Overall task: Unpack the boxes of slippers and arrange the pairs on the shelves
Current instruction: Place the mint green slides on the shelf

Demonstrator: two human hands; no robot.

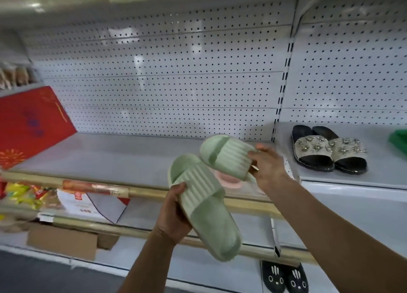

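Placing step, I reckon. Left hand (174, 206) gripping green slipper (204, 206) at 6 o'clock, right hand (267, 167) clamped on second green slipper (226, 156) over shelf (105, 156). Next: set both down side by side, probably.

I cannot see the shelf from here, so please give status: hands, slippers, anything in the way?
Left hand grips one green slipper. Right hand grips the other green slipper, above the shelf. Pink item lies underneath.

A shop is shown: white pegboard (167, 72) backs tiered metal shelves (105, 153), where slippers (328, 148), packaged goods (24, 193) and a red box (30, 123) are displayed.
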